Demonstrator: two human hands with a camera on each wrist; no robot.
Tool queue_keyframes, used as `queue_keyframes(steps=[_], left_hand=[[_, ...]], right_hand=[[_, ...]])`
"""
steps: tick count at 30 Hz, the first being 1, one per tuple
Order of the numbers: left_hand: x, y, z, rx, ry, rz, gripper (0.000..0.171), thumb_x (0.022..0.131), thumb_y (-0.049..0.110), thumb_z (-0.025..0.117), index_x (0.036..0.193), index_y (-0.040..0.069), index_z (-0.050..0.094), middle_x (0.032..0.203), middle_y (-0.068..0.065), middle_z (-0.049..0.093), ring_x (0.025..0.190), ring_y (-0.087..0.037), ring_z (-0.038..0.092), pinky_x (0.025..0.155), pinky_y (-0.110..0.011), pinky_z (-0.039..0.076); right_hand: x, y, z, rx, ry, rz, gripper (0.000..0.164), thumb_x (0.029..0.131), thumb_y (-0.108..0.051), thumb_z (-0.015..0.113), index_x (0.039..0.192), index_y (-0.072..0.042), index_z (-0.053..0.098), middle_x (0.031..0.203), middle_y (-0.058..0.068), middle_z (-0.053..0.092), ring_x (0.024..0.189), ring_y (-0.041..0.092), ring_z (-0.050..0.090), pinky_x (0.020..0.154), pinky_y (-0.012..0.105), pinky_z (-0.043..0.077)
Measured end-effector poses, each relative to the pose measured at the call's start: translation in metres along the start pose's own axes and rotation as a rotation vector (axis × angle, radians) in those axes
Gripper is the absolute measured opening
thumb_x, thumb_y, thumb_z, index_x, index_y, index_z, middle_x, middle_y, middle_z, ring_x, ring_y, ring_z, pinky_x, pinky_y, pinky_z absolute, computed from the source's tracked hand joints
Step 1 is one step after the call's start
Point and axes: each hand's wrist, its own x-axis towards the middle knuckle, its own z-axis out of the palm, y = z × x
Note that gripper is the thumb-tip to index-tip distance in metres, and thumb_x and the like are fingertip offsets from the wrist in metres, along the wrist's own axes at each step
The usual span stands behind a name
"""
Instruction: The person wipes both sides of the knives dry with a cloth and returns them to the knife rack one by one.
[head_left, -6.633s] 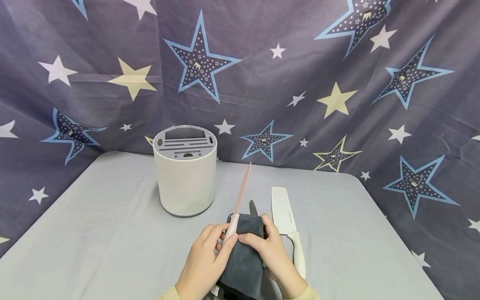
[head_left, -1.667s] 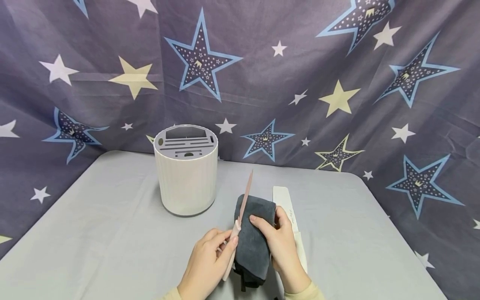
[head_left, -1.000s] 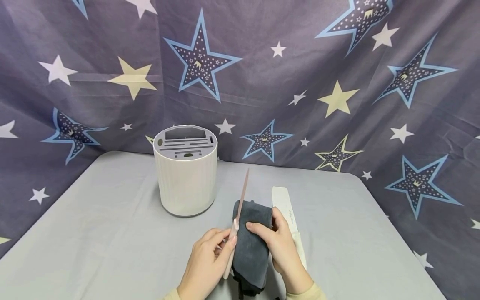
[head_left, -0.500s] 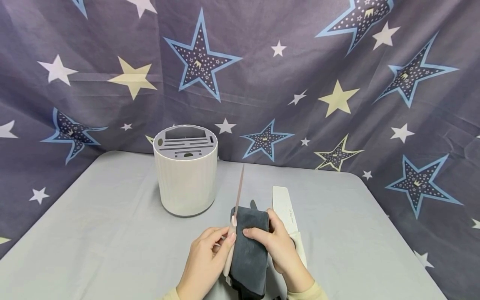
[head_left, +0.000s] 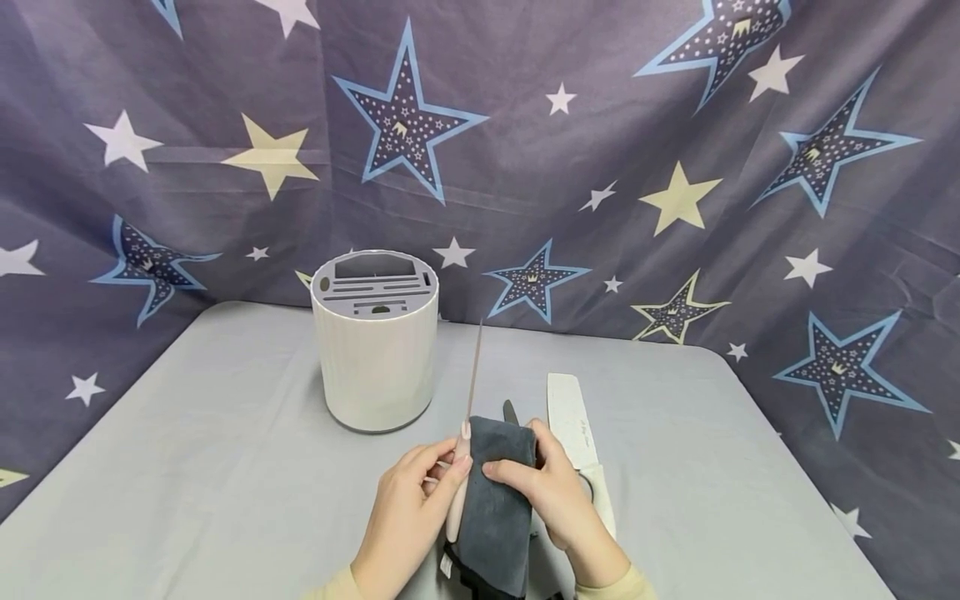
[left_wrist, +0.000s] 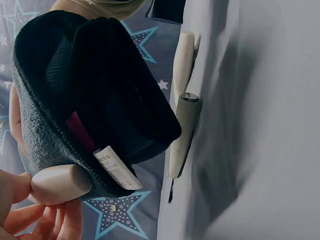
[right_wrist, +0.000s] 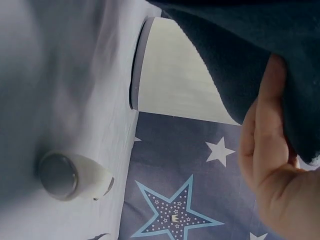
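Knife (head_left: 465, 433), pale-handled, slim pinkish blade (head_left: 475, 372) nearly edge-on, pinched by the left hand (head_left: 411, 504), tip pointing away from it; folded dark grey cloth (head_left: 497, 508), between the hands, gripped by the right hand (head_left: 561, 493).

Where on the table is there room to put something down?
The table has two bare patches: left of the white knife block, and right of the cleaver, each out to the table's edge. The middle is crowded: the left hand holds a knife, the right hand grips a dark cloth, and the cleaver lies close by.

Fuzzy cloth towel (head_left: 495, 508), smooth knife handle (head_left: 457, 504), ribbed matt holder (head_left: 375, 367)
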Motion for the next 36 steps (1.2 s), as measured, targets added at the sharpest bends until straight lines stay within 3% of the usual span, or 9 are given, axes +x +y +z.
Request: queue_keyframes(steps=[6,16,25,36], left_hand=[[0.004,0.0,0.0,-0.025,-0.006,-0.013,0.031,0.093,0.028,0.069,0.117,0.009,0.072,0.099,0.0,0.07,0.083,-0.006,0.062,0.074,-0.023,0.052],[0.007,0.004,-0.002,-0.095,-0.042,-0.061,0.033,0.092,0.026,0.07,0.118,0.007,0.071,0.098,-0.001,0.069,0.078,-0.003,0.062,0.071,-0.021,0.054],[0.007,0.001,-0.001,-0.101,-0.103,-0.085,0.036,0.093,0.034,0.068,0.119,0.01,0.071,0.101,-0.001,0.069,0.08,-0.004,0.061,0.072,-0.022,0.054],[0.005,0.0,0.005,-0.14,-0.119,-0.084,0.034,0.092,0.032,0.07,0.117,0.01,0.073,0.093,0.001,0.069,0.079,-0.003,0.062,0.071,-0.022,0.054]], right_hand=[[0.003,-0.003,0.002,0.002,0.062,-0.017,0.036,0.078,-0.008,0.073,0.105,0.002,0.053,0.094,0.01,0.06,0.078,0.02,0.064,0.066,0.033,0.056],[0.01,-0.006,0.001,0.03,0.072,-0.009,0.038,0.08,-0.008,0.072,0.111,0.002,0.054,0.096,0.012,0.058,0.075,0.02,0.064,0.064,0.034,0.057],[0.015,-0.006,-0.001,0.041,0.122,-0.026,0.038,0.081,-0.008,0.072,0.112,0.002,0.054,0.097,0.013,0.056,0.075,0.02,0.063,0.063,0.033,0.056],[0.02,-0.009,-0.008,0.075,0.207,-0.038,0.033,0.083,-0.007,0.071,0.11,0.002,0.053,0.095,0.01,0.055,0.072,0.018,0.065,0.061,0.031,0.057]])
